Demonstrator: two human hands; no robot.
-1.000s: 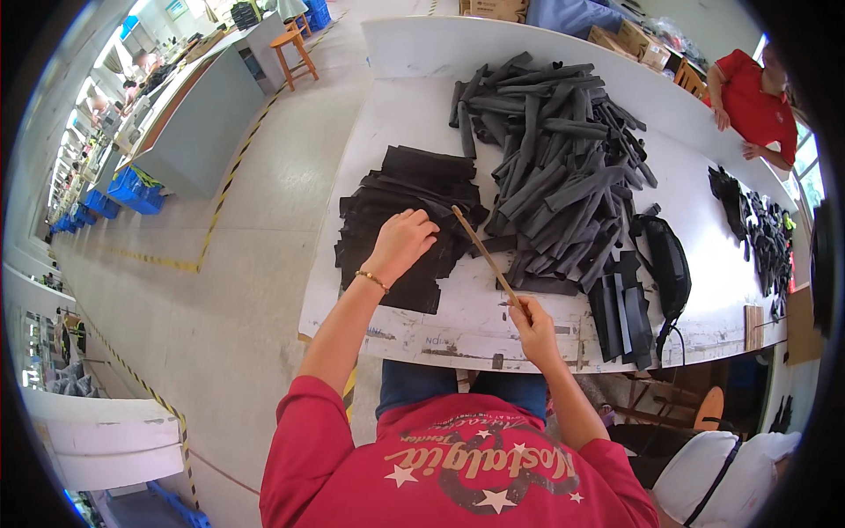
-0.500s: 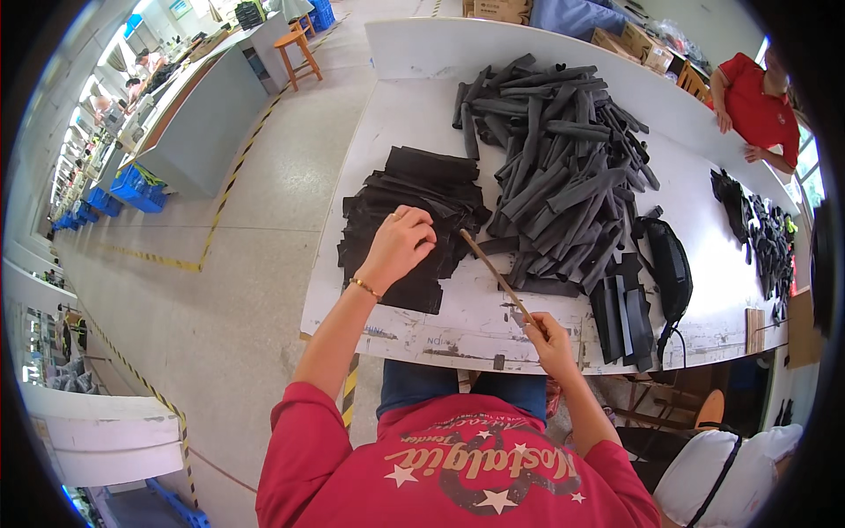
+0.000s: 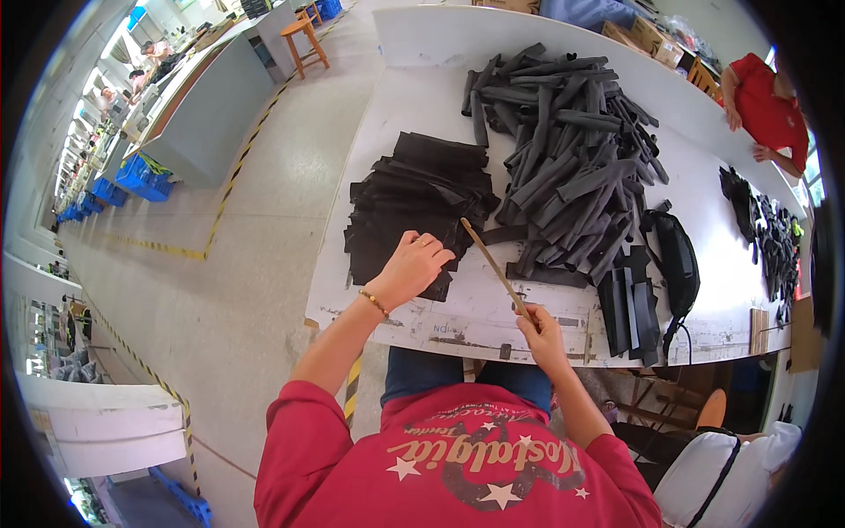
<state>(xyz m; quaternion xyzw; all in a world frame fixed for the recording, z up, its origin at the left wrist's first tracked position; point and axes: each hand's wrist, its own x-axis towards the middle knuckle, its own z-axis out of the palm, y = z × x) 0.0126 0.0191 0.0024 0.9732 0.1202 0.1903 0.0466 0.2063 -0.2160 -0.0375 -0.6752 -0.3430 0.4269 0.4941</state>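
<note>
A loose stack of flat black fabric pieces (image 3: pixel 414 194) lies on the left part of the white table. Over its near edge is my left hand (image 3: pixel 414 268), fingers curled together; what they pinch, if anything, is hidden beneath them. My right hand (image 3: pixel 541 334), at the table's front edge, grips the lower end of a thin wooden stick (image 3: pixel 495 268). The stick slants up and left, its tip beside the right edge of the black stack. A big heap of dark grey, tube-like folded fabric strips (image 3: pixel 572 167) rises to the right of the stick.
Right of the heap lie several flat dark strips (image 3: pixel 628 308) and a black pouch with straps (image 3: pixel 676 264). More black pieces (image 3: pixel 775 238) lie at the far right. A raised white board (image 3: pixel 528 28) edges the table's back. Behind it, a person in red (image 3: pixel 767 110) stands at right.
My left hand has come nearer to me, from the middle of the black stack to its near edge. The right hand still holds the stick at nearly the same slant.
</note>
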